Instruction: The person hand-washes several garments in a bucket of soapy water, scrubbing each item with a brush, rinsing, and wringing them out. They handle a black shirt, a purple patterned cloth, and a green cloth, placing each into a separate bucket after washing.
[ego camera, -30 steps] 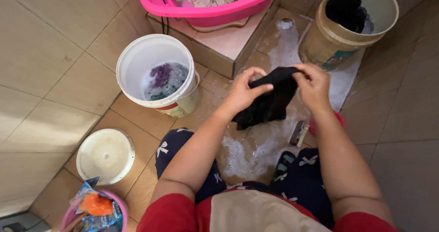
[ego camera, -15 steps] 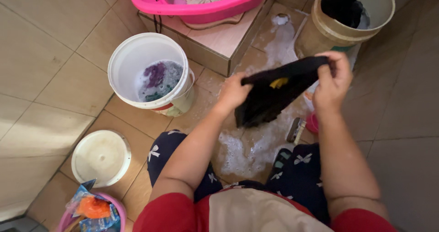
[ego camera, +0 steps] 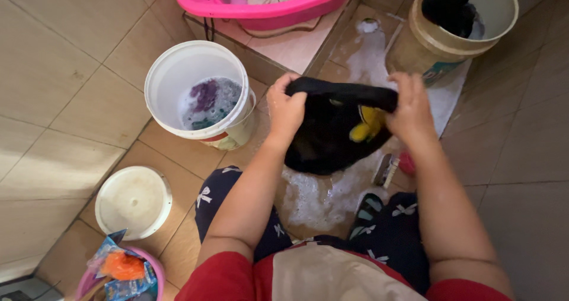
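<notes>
Left hand (ego camera: pixel 285 108) and right hand (ego camera: pixel 409 102) each grip tight an end of a wet black cloth (ego camera: pixel 326 138), stretched above the soapy floor (ego camera: pixel 314 197), right of a white bucket (ego camera: pixel 198 93).

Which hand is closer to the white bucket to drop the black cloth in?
Probably the left hand. It grips the cloth right beside the white bucket; the right hand holds the far end, nearer the tan bucket.
</notes>
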